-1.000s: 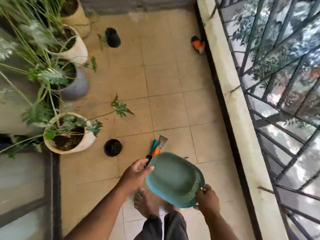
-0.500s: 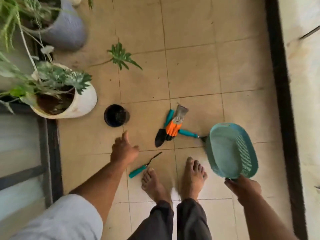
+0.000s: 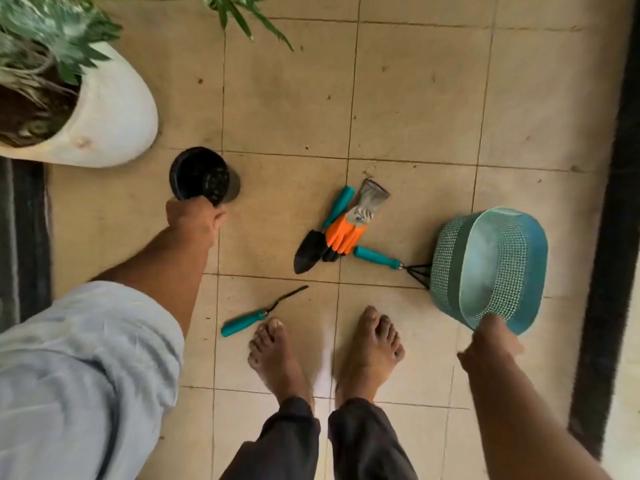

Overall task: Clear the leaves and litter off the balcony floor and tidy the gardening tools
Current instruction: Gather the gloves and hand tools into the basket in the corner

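Note:
My left hand (image 3: pixel 194 220) reaches down to a small black plastic pot (image 3: pixel 201 176) on the tiled floor and grips its near rim. My right hand (image 3: pixel 491 337) holds a teal perforated basket (image 3: pixel 491 268) by its rim, tilted above the floor. Between them lie a black trowel with a teal handle (image 3: pixel 311 247), an orange and grey glove (image 3: pixel 353 223) on top of it, and a teal-handled hand rake (image 3: pixel 377 257) whose prongs run under the basket. A thin teal-handled weeder (image 3: pixel 256 315) lies just in front of my bare left foot.
A large white planter (image 3: pixel 110 116) with a leafy plant stands at the upper left, close to the black pot. A dark door track (image 3: pixel 24 244) runs along the left edge. A black strip (image 3: pixel 609 237) borders the floor on the right. My bare feet (image 3: pixel 325 351) stand below the tools.
My left hand has let go of the basket, moved left and down, and taken the rim of the black pot. My right hand lowered the basket to the right. The view has tilted down.

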Demonstrator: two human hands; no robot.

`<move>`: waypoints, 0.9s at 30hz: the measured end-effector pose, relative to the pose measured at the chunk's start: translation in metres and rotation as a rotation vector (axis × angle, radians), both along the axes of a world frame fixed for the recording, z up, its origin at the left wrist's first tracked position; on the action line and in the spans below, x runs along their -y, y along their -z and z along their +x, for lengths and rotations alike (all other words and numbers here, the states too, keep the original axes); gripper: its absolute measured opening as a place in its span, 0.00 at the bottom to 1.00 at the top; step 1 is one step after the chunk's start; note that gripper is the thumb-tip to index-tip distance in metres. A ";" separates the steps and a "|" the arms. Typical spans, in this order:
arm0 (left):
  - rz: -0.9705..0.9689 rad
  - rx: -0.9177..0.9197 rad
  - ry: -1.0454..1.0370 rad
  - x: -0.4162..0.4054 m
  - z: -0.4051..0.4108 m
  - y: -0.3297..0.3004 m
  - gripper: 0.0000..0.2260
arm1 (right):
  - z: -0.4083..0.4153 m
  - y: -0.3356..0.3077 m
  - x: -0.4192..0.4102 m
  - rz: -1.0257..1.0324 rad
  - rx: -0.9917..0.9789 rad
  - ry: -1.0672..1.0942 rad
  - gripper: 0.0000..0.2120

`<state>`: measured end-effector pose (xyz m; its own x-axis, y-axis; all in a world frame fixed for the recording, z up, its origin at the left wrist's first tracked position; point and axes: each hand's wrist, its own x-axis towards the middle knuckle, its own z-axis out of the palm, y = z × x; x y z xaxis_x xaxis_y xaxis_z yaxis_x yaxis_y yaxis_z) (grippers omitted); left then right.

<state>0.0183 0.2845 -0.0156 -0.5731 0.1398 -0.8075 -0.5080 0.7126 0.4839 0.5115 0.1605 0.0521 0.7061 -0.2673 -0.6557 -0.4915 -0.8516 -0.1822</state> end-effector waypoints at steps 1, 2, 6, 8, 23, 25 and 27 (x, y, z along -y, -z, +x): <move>0.032 0.029 -0.059 -0.002 0.002 -0.002 0.25 | 0.000 -0.001 -0.008 -0.101 0.113 -0.103 0.35; 0.016 -0.004 -0.050 -0.001 0.004 -0.008 0.26 | -0.004 -0.002 -0.013 -0.155 0.187 -0.215 0.39; -0.059 -0.217 0.313 0.002 0.026 -0.029 0.23 | -0.036 -0.007 -0.034 -0.115 0.179 -0.563 0.40; -0.090 -0.247 0.499 0.007 0.045 -0.041 0.22 | -0.055 -0.009 -0.042 -0.076 0.124 -0.665 0.41; 0.060 -0.308 1.174 -0.015 0.199 -0.262 0.22 | -0.121 -0.188 -0.129 0.425 -0.143 -1.102 0.19; 0.063 -0.316 1.197 -0.017 0.203 -0.303 0.21 | -0.124 -0.234 -0.135 0.490 -0.187 -1.121 0.13; 0.059 -0.294 1.198 -0.019 0.201 -0.354 0.21 | -0.120 -0.289 -0.138 0.500 -0.165 -1.163 0.13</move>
<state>0.2194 0.3038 0.3388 -0.2173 0.7332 -0.6444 0.5834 0.6268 0.5165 0.3914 0.2989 0.3409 0.2581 0.7511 -0.6076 0.4467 -0.6504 -0.6143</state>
